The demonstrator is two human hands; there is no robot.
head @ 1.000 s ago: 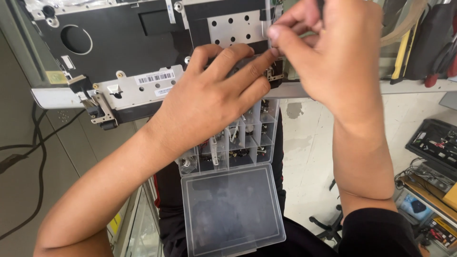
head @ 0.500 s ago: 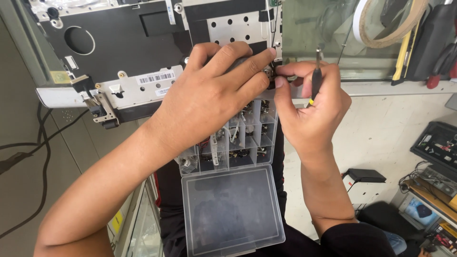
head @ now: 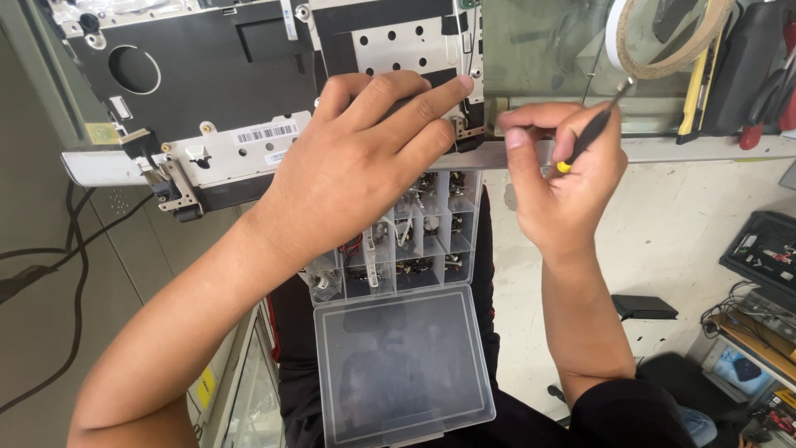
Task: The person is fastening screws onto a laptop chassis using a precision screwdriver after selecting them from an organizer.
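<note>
My left hand [head: 361, 166] lies flat, fingers spread, on the near edge of an opened laptop chassis [head: 215, 91], its fingertips by the metal hinge [head: 461, 133] at the chassis corner. My right hand [head: 564, 178] is just right of that hinge, closed around a thin black screwdriver [head: 590, 133] with a yellow band; the tip points up and away. Below both hands a clear plastic compartment box [head: 414, 236] holds several small screws and parts. Its open lid [head: 398, 365] hangs toward me.
A glass-topped bench edge [head: 705, 148] runs to the right of the chassis, with a tape roll [head: 663, 37] and hand tools [head: 746, 75] behind. Black cables [head: 50, 249] trail on the floor at left. Electronics boxes [head: 763, 249] sit on the floor at right.
My right hand has dropped from above the hinge and shifted right, away from the chassis corner, with the screwdriver in it. My left hand has stayed on the chassis.
</note>
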